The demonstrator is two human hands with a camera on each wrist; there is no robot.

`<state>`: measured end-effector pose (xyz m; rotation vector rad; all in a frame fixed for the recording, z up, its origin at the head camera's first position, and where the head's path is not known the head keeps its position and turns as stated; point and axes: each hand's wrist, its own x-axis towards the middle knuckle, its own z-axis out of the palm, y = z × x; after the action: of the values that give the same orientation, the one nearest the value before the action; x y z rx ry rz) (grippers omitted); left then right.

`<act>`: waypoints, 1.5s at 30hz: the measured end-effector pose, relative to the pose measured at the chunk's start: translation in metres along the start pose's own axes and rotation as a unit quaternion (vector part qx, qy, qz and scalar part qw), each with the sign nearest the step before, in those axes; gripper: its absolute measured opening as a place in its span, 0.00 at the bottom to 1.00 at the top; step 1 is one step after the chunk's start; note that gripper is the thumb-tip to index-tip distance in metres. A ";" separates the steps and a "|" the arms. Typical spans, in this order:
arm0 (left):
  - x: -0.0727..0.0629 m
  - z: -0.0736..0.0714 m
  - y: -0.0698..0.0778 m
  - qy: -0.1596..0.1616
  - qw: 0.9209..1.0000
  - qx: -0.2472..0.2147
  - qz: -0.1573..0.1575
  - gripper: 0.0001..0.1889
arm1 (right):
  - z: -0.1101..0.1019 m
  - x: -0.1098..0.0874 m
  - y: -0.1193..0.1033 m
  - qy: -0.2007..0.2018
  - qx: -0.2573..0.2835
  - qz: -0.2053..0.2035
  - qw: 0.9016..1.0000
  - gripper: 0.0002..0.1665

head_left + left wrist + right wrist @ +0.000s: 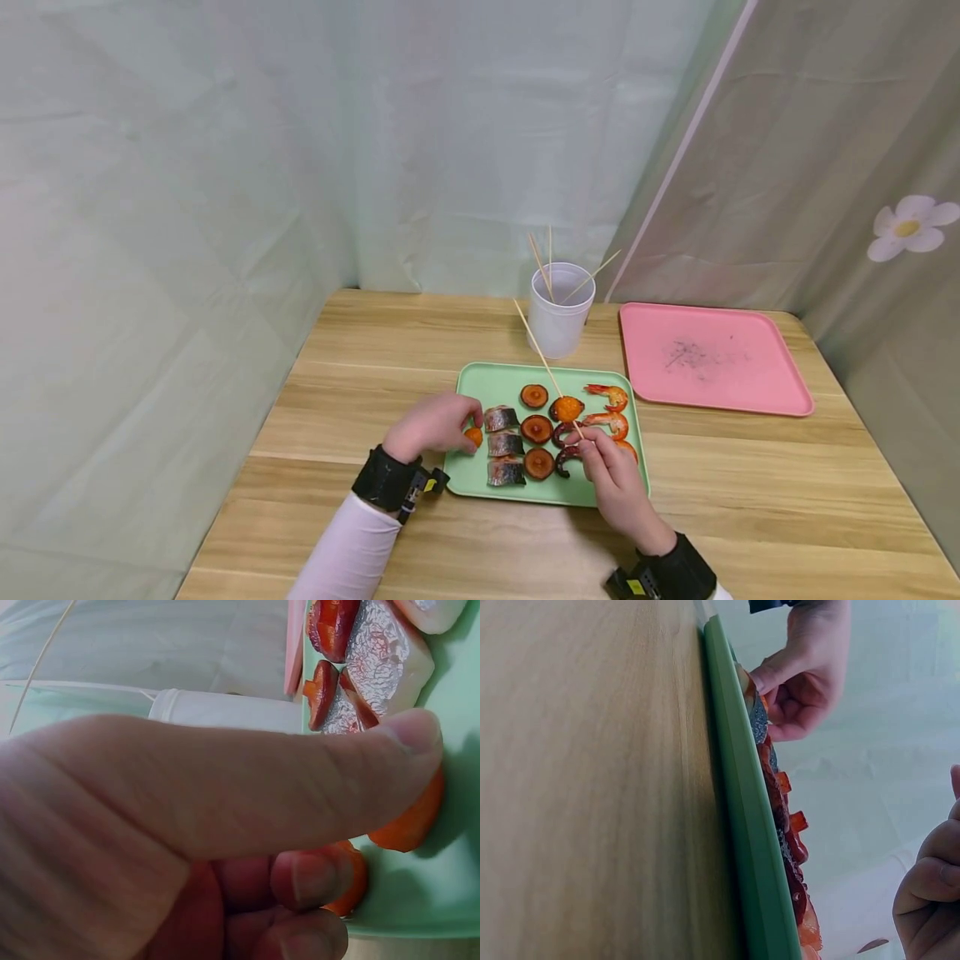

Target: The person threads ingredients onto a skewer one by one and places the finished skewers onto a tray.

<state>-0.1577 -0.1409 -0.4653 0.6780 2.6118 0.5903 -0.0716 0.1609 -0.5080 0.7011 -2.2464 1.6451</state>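
Observation:
My left hand (442, 423) is at the left end of the green tray (517, 493), its thumb and fingers pinching a small orange piece (474, 436). In the left wrist view the thumb covers much of that orange piece (411, 821), and a second orange piece (354, 879) shows beside the fingers. My right hand (617, 482) holds a thin wooden skewer (536, 343) tilted over the tray. Partway along the skewer is a round, bumpy orange piece (567, 408), which overlaps something dark in the head view. In its own wrist view the right hand (934, 892) has curled fingers.
The tray also bears silvery-skinned fish chunks (506, 444), brown mushroom caps (537, 430), dark tentacle pieces (564, 463) and shrimp (609, 423). Behind it, a white bucket (558, 325) holds several skewers. A pink tray (750, 383) with dark marks lies at the right.

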 end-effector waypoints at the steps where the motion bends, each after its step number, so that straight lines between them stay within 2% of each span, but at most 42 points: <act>1: 0.000 0.000 0.000 -0.001 1.000 0.002 -0.002 0.17 | 0.000 0.000 0.000 -0.001 0.000 0.000 1.000 0.17; 17: -0.002 0.004 -0.004 -0.007 1.000 -0.003 -0.020 0.16 | 0.002 -0.001 0.001 0.003 0.000 -0.007 1.000 0.17; 26: -0.007 0.000 -0.005 -0.010 1.000 -0.005 -0.014 0.16 | 0.004 -0.001 0.004 0.003 0.001 -0.006 1.000 0.16; 30: -0.009 -0.005 -0.007 -0.002 1.000 -0.019 -0.001 0.15 | 0.004 0.000 0.006 0.003 0.001 -0.011 1.000 0.17; 35: -0.011 -0.016 -0.009 0.039 0.996 -0.067 0.039 0.14 | 0.003 -0.001 0.003 -0.004 0.002 -0.006 1.000 0.17; 38: -0.011 -0.022 -0.010 0.069 0.988 -0.125 0.063 0.13 | 0.001 -0.002 0.003 -0.003 0.000 -0.002 1.000 0.18; 40: -0.010 -0.026 -0.009 0.086 0.977 -0.181 0.076 0.14 | 0.000 -0.003 0.003 0.001 -0.001 -0.004 1.000 0.18; 42: -0.009 -0.030 -0.006 0.102 0.960 -0.247 0.086 0.15 | 0.000 -0.002 0.003 0.004 -0.003 -0.009 1.000 0.19; 45: -0.010 -0.037 -0.002 0.126 0.927 -0.335 0.110 0.17 | -0.001 -0.001 0.002 0.005 -0.004 -0.016 1.000 0.20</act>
<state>-0.1669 -0.1582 -0.4329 0.6908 2.3094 1.6297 -0.0722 0.1623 -0.5102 0.7202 -2.2225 1.6200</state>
